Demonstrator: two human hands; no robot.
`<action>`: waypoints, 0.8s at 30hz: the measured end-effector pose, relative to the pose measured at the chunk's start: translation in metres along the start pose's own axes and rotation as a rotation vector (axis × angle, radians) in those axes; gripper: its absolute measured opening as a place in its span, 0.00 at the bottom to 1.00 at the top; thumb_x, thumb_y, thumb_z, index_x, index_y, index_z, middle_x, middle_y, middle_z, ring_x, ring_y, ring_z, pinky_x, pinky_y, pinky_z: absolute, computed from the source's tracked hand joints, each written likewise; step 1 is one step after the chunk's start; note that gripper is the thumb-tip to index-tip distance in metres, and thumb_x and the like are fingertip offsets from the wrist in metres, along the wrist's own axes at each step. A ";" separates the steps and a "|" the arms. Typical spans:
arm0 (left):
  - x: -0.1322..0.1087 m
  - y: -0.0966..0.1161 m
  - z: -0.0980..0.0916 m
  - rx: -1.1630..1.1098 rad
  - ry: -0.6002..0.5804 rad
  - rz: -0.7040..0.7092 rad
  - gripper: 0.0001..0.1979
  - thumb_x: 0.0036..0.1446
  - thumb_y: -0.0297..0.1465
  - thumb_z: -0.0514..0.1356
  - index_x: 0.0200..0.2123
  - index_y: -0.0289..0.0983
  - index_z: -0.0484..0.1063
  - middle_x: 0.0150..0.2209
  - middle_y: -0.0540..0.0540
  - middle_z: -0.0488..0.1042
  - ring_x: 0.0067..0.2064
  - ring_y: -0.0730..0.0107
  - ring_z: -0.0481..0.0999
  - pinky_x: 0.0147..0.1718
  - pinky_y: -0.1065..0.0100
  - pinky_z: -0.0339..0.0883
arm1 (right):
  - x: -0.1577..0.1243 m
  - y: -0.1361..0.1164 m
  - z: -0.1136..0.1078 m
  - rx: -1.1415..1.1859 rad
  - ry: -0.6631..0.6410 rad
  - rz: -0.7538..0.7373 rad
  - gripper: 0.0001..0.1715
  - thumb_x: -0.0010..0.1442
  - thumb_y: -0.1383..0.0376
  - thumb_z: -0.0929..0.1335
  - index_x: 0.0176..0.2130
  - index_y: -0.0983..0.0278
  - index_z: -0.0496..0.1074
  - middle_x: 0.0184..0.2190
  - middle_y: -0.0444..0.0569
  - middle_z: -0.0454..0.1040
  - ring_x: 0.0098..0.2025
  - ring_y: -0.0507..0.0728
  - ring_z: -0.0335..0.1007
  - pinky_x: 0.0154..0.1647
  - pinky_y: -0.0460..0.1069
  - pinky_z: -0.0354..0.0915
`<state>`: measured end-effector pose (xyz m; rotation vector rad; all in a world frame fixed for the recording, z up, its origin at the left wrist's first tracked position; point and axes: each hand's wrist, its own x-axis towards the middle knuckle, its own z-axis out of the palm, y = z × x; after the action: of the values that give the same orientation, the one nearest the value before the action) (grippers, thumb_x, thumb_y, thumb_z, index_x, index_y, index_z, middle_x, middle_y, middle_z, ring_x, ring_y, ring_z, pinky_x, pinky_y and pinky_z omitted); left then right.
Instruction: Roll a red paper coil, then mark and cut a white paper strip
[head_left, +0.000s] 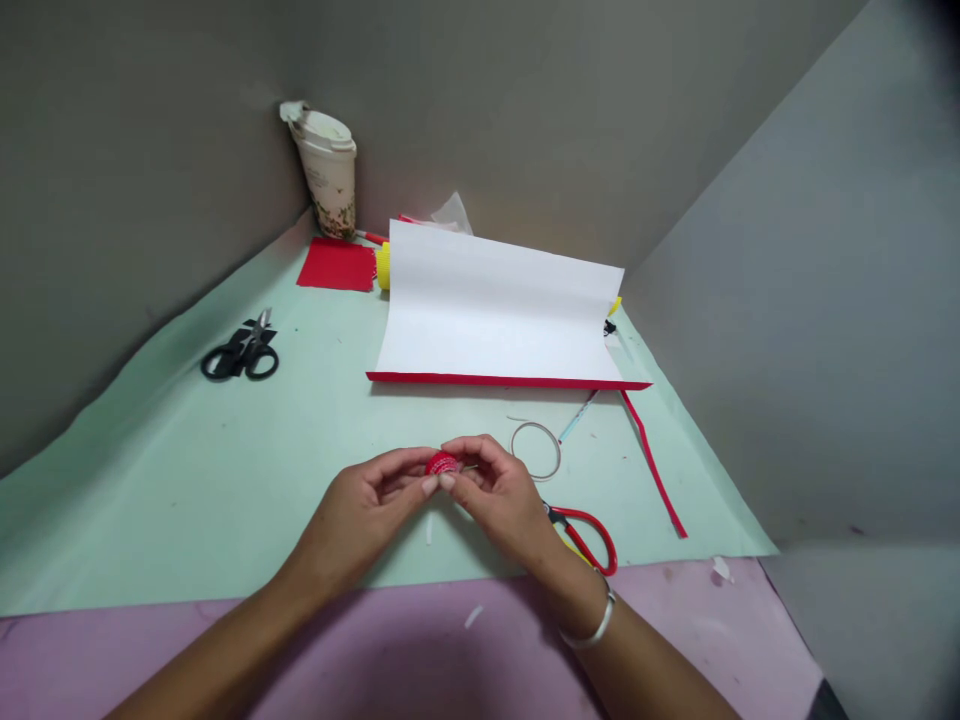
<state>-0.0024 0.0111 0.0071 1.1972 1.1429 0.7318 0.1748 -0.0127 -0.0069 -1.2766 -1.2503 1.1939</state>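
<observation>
On the near side of the white paper (495,310), the left hand (360,512) and right hand (506,502) pinch a small red piece (441,463) between thumbs and fingers, and I suspect it could slip if either thumb slackens.

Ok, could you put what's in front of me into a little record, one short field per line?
Hands: left hand and right hand, fingertips meeting
Held between them: small red patterned piece, partly hidden by fingers
Worn: pale bracelet, right wrist
Beyond the hands: white sheet with a red front edge
Near the right hand: thin ring-shaped coil; red-handled tool, partly covered
Farther right: narrow red strip
Left side: black-handled scissors
Back left: lidded cup, upright
Surface: pale green covering
</observation>
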 end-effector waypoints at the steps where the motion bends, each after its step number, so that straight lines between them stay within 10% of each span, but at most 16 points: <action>1: 0.000 -0.001 0.001 0.009 0.016 0.007 0.21 0.52 0.47 0.69 0.45 0.42 0.82 0.45 0.43 0.86 0.49 0.51 0.83 0.49 0.58 0.75 | 0.000 -0.001 0.000 0.008 -0.013 0.001 0.16 0.56 0.61 0.74 0.45 0.61 0.76 0.42 0.48 0.76 0.37 0.53 0.75 0.42 0.50 0.74; 24: -0.007 -0.009 0.009 0.385 0.230 0.317 0.13 0.58 0.39 0.64 0.45 0.46 0.84 0.40 0.49 0.84 0.40 0.62 0.81 0.43 0.66 0.73 | -0.008 0.003 0.015 -0.274 0.185 -0.294 0.09 0.58 0.69 0.70 0.40 0.60 0.77 0.37 0.47 0.76 0.38 0.54 0.77 0.34 0.47 0.78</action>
<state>0.0025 -0.0005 -0.0003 1.6772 1.3393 0.9341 0.1603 -0.0204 -0.0112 -1.3104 -1.4385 0.6973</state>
